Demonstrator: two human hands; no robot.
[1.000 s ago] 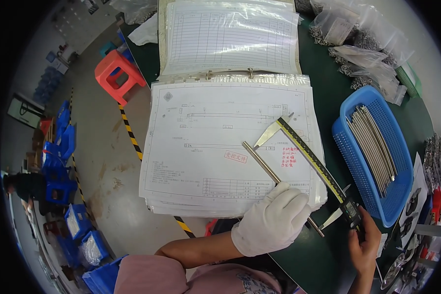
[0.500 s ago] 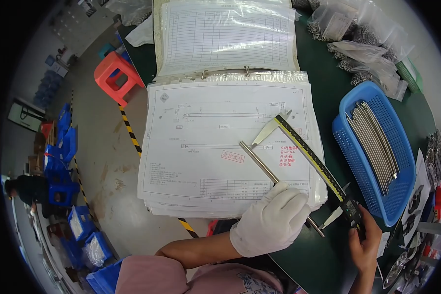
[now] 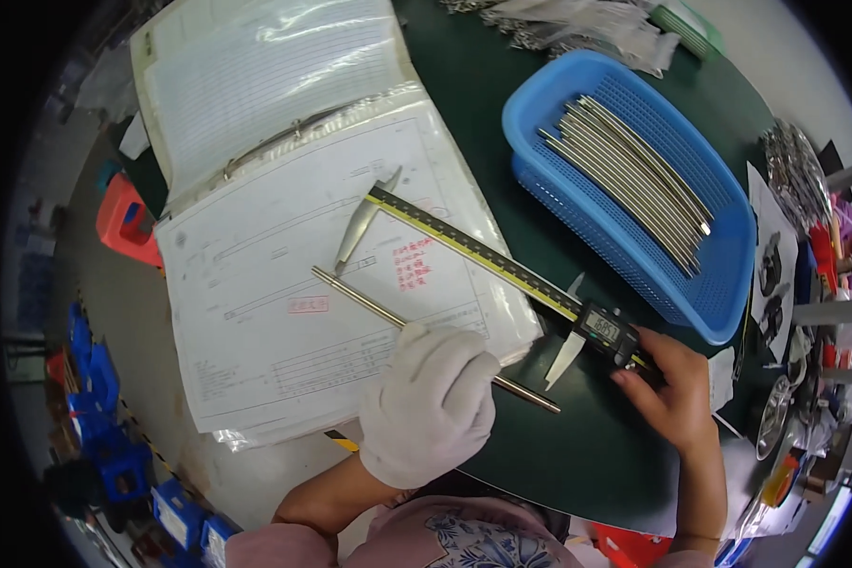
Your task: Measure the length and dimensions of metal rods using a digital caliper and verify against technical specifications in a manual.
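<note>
My left hand (image 3: 428, 402), in a white glove, presses a thin metal rod (image 3: 360, 297) down on a stack of drawing sheets (image 3: 256, 312). The rod runs from the sheets out past the glove onto the dark green table (image 3: 559, 454). My bare right hand (image 3: 667, 383) grips the sliding head of a long digital caliper (image 3: 483, 256). The caliper lies just beyond the rod and roughly parallel to it. Its jaws are spread wide, the fixed jaw far up on the paper, the sliding jaw beside the rod's near end.
A blue plastic basket (image 3: 719, 293) holding several similar metal rods sits to the right. An open ring binder (image 3: 256, 95) lies behind the sheets. Clear bags of parts (image 3: 577, 24) sit at the table's far edge. An orange stool (image 3: 123, 222) and blue crates (image 3: 95, 417) stand on the floor at left.
The view has shifted, so the sheets and basket sit differently in frame. Both hands keep their hold on the rod and caliper; the caliper stays spread beside the rod.
</note>
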